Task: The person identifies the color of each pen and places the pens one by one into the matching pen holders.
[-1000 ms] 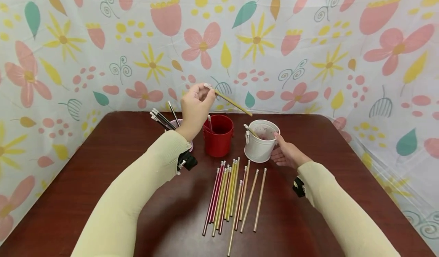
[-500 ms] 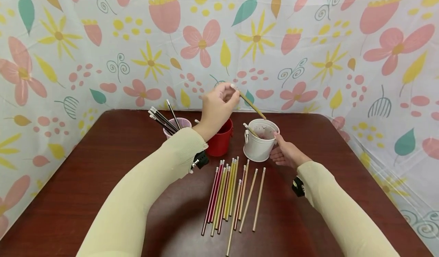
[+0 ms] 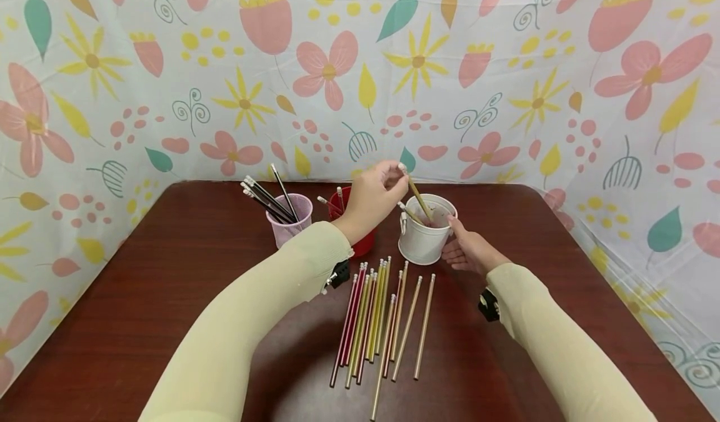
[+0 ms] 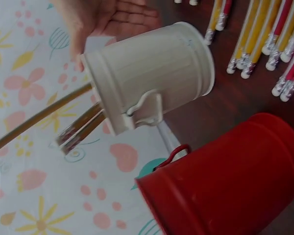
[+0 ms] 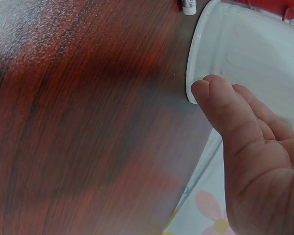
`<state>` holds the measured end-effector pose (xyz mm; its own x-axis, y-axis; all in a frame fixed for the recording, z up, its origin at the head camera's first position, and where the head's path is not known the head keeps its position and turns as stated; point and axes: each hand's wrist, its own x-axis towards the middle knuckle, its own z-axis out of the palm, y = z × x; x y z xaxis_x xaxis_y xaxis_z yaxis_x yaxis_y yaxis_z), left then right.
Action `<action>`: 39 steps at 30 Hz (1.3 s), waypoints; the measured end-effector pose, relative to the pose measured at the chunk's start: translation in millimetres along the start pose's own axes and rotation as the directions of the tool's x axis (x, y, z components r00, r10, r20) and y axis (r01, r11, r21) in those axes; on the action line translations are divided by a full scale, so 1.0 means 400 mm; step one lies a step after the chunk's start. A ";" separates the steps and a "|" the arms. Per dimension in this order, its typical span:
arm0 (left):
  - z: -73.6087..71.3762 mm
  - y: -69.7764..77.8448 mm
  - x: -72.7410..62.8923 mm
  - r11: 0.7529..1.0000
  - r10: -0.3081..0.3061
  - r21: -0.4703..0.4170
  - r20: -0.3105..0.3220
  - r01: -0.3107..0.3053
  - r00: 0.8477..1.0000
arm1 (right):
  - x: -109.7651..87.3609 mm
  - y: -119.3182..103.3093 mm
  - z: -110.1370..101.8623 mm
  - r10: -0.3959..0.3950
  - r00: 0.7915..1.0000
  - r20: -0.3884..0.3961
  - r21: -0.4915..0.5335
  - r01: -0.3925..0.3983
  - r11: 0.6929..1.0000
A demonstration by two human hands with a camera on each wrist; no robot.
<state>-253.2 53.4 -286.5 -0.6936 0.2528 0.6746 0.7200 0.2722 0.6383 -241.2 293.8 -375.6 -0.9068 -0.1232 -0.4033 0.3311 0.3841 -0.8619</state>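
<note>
My left hand [image 3: 370,198] pinches a gold pencil [image 3: 418,194] near its eraser end, above the left side of a white bucket [image 3: 420,246]. The pencil slants down, its lower end inside the bucket's mouth. Two more gold pencils [image 4: 82,128] lean out over the rim in the left wrist view, eraser ends outward. At the bucket's right side is my right hand [image 3: 474,250], thumb at the rim and fingers extended along the wall. The right wrist view shows those fingers [image 5: 230,110] fairly straight against the white side.
A red bucket [image 3: 365,244] holding pencils stands left of the white one, partly behind my left hand. Farther left, a pink mesh cup [image 3: 281,231] holds several black pencils [image 3: 264,198]. Several red, yellow and gold pencils [image 3: 374,316] lie on the dark wooden table [image 3: 140,297].
My left hand has moved right and then down from over the red bucket, carrying the gold pencil until its lower end entered the white bucket. The right hand has stayed at the bucket.
</note>
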 end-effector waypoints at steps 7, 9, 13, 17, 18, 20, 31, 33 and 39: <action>0.028 -0.018 -0.025 0.994 0.007 0.108 0.144 -0.022 0.990 | -0.001 -0.005 0.014 0.041 0.997 -0.062 -0.020 -0.042 0.999; 0.033 -0.023 -0.031 0.993 -0.012 0.116 0.167 -0.007 0.986 | 0.001 -0.005 0.017 0.044 0.997 -0.065 -0.017 -0.045 0.999; 0.038 -0.041 -0.037 0.989 -0.034 0.150 0.201 0.004 0.979 | 0.007 -0.001 0.019 0.048 0.996 -0.075 -0.005 -0.049 0.999; 0.040 -0.065 -0.043 0.978 -0.061 0.207 0.242 0.010 0.968 | 0.010 0.003 0.017 0.043 0.996 -0.078 -0.004 -0.044 0.999; 0.039 -0.070 -0.044 0.976 -0.072 0.216 0.248 0.018 0.966 | 0.010 0.003 0.017 0.044 0.996 -0.082 -0.002 -0.044 0.999; 0.039 -0.080 -0.046 0.973 -0.098 0.229 0.251 0.039 0.963 | 0.008 0.001 0.018 0.042 0.995 -0.088 0.000 -0.042 0.999; 0.052 -0.110 -0.050 0.954 -0.169 0.285 0.269 0.089 0.948 | 0.002 0.003 0.027 0.042 0.995 -0.090 -0.013 -0.043 0.999; 0.056 -0.109 -0.051 0.954 -0.172 0.285 0.259 0.095 0.950 | 0.002 0.004 0.027 0.043 0.995 -0.092 -0.012 -0.044 0.999; 0.062 -0.097 -0.048 0.956 -0.180 0.273 0.254 0.108 0.950 | 0.000 0.000 0.021 0.044 0.994 -0.097 -0.015 -0.045 0.999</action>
<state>-268.5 61.2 -333.4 -0.7943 0.4271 0.4322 0.6074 0.5410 0.5817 -239.0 285.9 -378.4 -0.9125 -0.0167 -0.4087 0.3680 0.4026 -0.8381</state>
